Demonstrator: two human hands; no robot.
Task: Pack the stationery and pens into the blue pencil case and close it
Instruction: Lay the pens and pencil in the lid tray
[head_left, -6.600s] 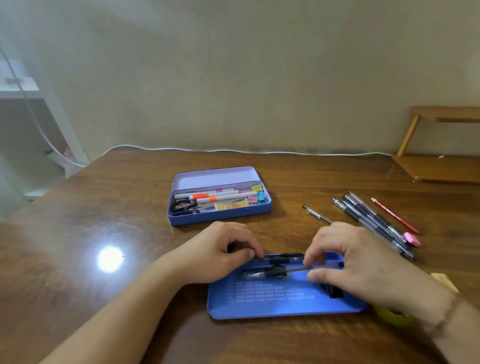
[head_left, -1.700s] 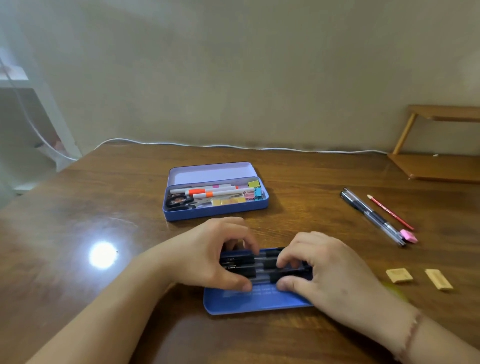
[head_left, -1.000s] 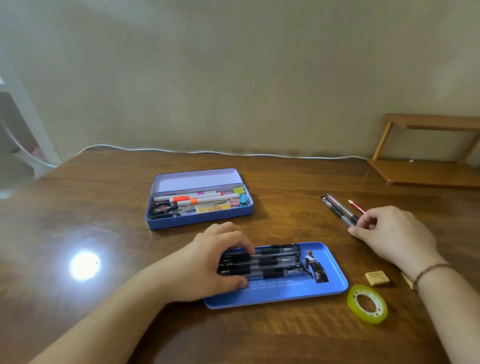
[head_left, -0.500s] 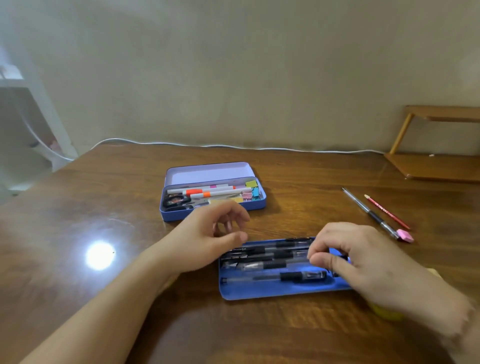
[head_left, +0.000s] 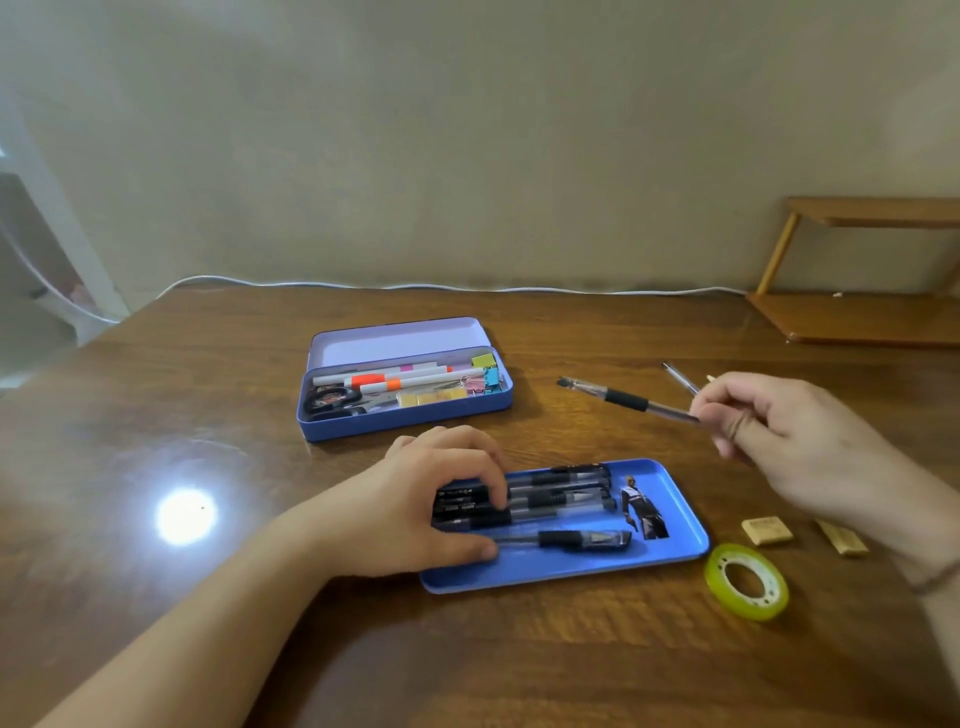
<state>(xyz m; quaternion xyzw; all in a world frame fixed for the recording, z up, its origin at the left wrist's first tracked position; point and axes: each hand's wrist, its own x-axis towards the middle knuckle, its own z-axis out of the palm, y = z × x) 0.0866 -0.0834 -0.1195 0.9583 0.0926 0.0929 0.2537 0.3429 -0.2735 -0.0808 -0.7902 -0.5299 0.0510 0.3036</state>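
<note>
R hand (head_left: 795, 441) pinches a pen (head_left: 626, 399) above table; L hand (head_left: 426, 512) presses pens (head_left: 550, 501) in blue tray (head_left: 675, 551).

I can't read any text, brand or number from here. The black caps of the pens (head_left: 470, 501) in the blue tray (head_left: 680, 512) carry faint pale print, too small and blurred for me to make out. The sticker (head_left: 643, 506) inside that tray shows only a standing figure, and I see no letters on it.
</note>
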